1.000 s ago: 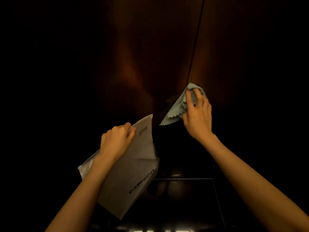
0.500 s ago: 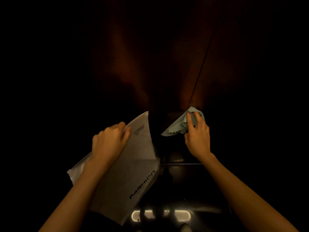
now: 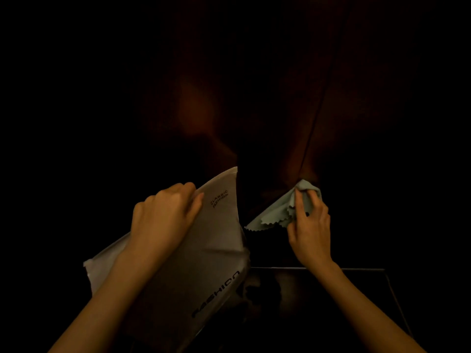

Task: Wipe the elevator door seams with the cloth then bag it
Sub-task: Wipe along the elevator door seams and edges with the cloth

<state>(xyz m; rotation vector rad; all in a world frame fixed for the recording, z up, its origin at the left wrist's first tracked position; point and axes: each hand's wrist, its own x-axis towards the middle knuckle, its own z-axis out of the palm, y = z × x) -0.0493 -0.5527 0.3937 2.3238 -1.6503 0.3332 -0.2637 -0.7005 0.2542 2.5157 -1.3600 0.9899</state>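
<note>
Now the right hand (image 3: pixel 309 225) sits at much the same height on the elevator door (image 3: pixel 267 98) as half a second ago, well below where it was a second ago, with the camera's angle changed so that the floor's bright strip has dropped out of sight. Its fingers curl around the pale green cloth (image 3: pixel 280 212), thumb on the near side, bunching the top of it against the bottom of the dark door seam (image 3: pixel 314 123); a zigzag-edged corner hangs loose to the left. The left hand (image 3: pixel 165 215) keeps its grip on the grey bag (image 3: pixel 204 263), fingers curled over the upper edge and pinching it, and the small print "CLASSIC FASHION" is now readable beside the fingertips. Bag and cloth are near but apart, a dark gap between them. Below the right wrist lies a glossy dark floor panel (image 3: pixel 331 301) with a thin pale border. Everything else is too dark to make out.
</note>
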